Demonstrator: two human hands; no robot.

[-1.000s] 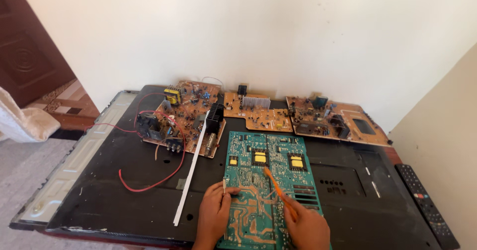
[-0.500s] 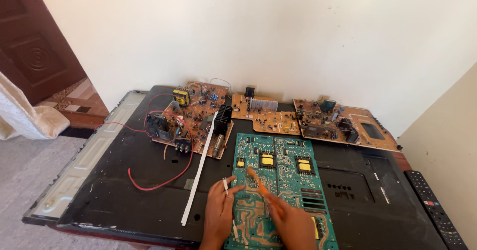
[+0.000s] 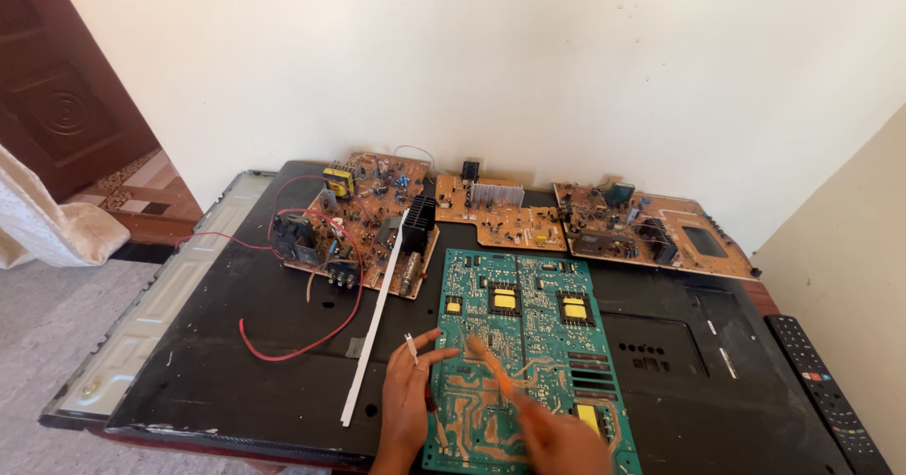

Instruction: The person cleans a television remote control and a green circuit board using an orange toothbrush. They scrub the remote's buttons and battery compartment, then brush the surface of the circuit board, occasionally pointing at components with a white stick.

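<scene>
green board under two hands

green circuit board (image 3: 528,362) lies flat on the black tv back panel (image 3: 236,343), just in front of three brown boards (image 3: 500,216). left hand (image 3: 408,401) rests at the board's left edge, its grip loosely closed on a small white piece (image 3: 411,348) between thumb and forefinger. right hand (image 3: 552,433) is over the board's lower middle, index finger stretched out; whether its grip holds anything i cannot tell, since it is motion-blurred. judged from this, pinning the board's edge firmly while the finger works keeps it from sliding. both wrists and the board's lower edge are cut off; the fine parts are too small to read
</scene>
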